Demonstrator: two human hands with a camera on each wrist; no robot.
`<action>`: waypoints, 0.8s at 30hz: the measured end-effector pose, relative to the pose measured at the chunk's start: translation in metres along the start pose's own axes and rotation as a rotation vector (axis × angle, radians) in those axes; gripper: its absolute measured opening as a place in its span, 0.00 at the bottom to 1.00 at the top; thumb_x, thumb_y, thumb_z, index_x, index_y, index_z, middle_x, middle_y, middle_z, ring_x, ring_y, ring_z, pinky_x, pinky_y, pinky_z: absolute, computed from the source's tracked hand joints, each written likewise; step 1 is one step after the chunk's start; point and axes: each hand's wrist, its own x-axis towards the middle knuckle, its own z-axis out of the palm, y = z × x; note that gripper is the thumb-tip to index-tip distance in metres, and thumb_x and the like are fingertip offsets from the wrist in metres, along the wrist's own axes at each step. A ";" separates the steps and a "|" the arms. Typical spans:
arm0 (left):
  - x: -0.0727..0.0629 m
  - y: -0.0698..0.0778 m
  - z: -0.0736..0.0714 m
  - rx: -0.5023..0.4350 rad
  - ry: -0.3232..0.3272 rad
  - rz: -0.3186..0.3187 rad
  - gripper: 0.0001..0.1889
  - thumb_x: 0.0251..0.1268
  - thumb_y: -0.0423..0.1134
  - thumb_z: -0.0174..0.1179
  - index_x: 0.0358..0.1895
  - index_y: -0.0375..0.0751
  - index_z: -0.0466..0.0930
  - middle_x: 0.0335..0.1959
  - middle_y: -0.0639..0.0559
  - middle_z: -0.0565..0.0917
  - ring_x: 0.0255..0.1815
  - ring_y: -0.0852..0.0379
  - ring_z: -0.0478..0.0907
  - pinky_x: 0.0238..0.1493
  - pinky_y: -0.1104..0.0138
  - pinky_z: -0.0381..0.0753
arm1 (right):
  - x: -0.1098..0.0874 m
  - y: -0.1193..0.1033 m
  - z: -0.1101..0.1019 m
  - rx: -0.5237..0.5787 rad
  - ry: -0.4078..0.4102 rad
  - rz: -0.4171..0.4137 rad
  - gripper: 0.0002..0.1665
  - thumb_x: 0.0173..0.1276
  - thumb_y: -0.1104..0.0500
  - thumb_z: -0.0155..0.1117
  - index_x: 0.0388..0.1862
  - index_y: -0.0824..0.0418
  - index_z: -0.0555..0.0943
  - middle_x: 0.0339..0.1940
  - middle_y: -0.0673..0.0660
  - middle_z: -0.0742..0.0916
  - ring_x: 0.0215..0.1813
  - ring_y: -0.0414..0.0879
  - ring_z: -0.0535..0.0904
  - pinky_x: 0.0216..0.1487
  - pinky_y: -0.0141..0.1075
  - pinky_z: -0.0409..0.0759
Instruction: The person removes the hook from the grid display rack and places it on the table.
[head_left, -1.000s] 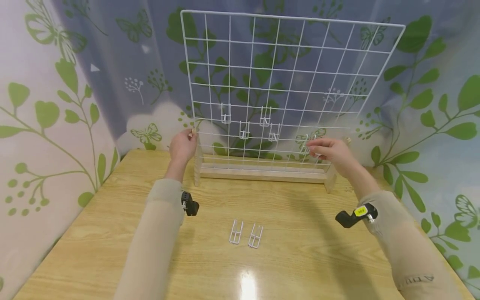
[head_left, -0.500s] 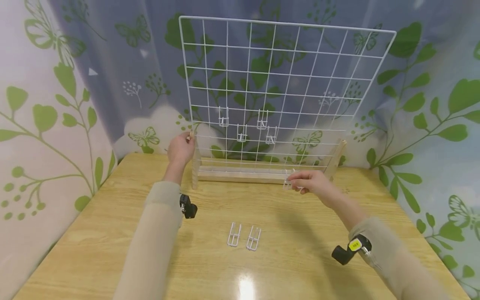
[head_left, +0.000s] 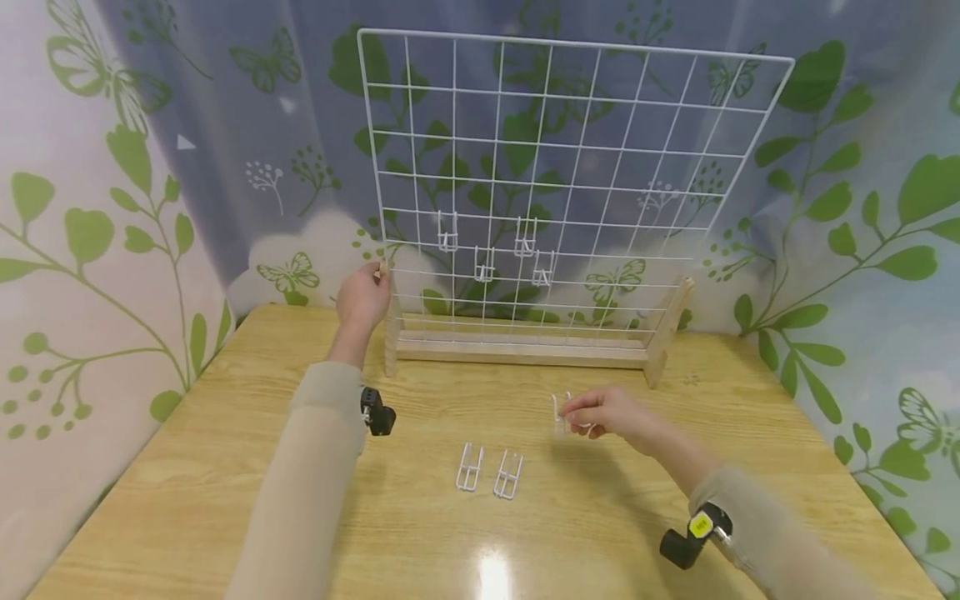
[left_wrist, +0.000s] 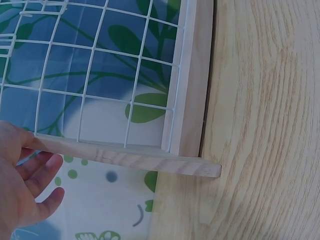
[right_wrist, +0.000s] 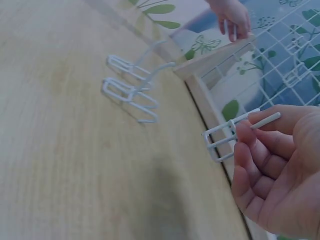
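Observation:
My right hand (head_left: 611, 414) pinches a white wire hook (right_wrist: 218, 142) between thumb and fingers, a little above the table in front of the grid. My left hand (head_left: 363, 298) grips the top end of the wooden side post (left_wrist: 125, 159) at the grid's left edge. The white wire grid (head_left: 551, 146) stands upright in its wooden base (head_left: 517, 350). Several white hooks hang on its lower half, one of them a hook (head_left: 447, 240) near the left edge. Two more lie side by side on the table: a left hook (head_left: 468, 468) and a right hook (head_left: 508, 475).
The wood-grain table (head_left: 420, 542) spreads below both arms. Behind it hangs a curtain (head_left: 300, 192) printed with leaves and butterflies. The right wooden post (head_left: 667, 329) of the stand rises beyond my right hand.
My right hand has carried its hook from the grid's lower right down and toward me, over the table. The left hand keeps its hold on the post.

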 end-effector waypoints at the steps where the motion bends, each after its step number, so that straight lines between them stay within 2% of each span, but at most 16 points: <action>1: 0.000 0.000 0.000 0.000 0.002 -0.001 0.21 0.71 0.42 0.45 0.63 0.39 0.68 0.49 0.41 0.80 0.47 0.44 0.76 0.46 0.53 0.74 | -0.001 0.003 0.003 -0.003 -0.009 0.008 0.17 0.64 0.61 0.59 0.48 0.71 0.79 0.29 0.54 0.84 0.33 0.44 0.77 0.39 0.42 0.78; 6: 0.000 0.000 0.000 -0.002 0.004 -0.001 0.21 0.71 0.43 0.45 0.64 0.39 0.68 0.50 0.41 0.79 0.48 0.44 0.76 0.46 0.53 0.73 | -0.004 0.016 0.017 -0.007 -0.043 0.033 0.15 0.63 0.61 0.60 0.44 0.71 0.81 0.24 0.51 0.82 0.30 0.42 0.76 0.35 0.38 0.76; 13: -0.001 0.001 0.000 -0.006 0.004 0.001 0.21 0.72 0.42 0.44 0.64 0.39 0.68 0.50 0.41 0.79 0.48 0.44 0.76 0.47 0.53 0.74 | -0.009 0.025 0.028 0.106 -0.097 0.097 0.16 0.61 0.63 0.59 0.44 0.74 0.80 0.23 0.51 0.82 0.27 0.41 0.75 0.29 0.32 0.73; 19: -0.002 0.002 -0.001 -0.013 0.013 0.003 0.21 0.71 0.42 0.45 0.63 0.38 0.68 0.49 0.40 0.80 0.47 0.44 0.76 0.46 0.53 0.74 | -0.010 0.028 0.033 0.133 -0.115 0.155 0.15 0.61 0.64 0.57 0.42 0.73 0.80 0.23 0.53 0.82 0.25 0.40 0.74 0.26 0.29 0.73; 24: -0.001 0.003 -0.002 -0.008 0.003 0.004 0.22 0.72 0.43 0.44 0.64 0.38 0.67 0.49 0.40 0.79 0.47 0.44 0.76 0.47 0.53 0.73 | -0.011 0.031 0.036 0.205 -0.116 0.218 0.14 0.59 0.65 0.57 0.41 0.74 0.80 0.21 0.53 0.81 0.22 0.38 0.73 0.22 0.27 0.72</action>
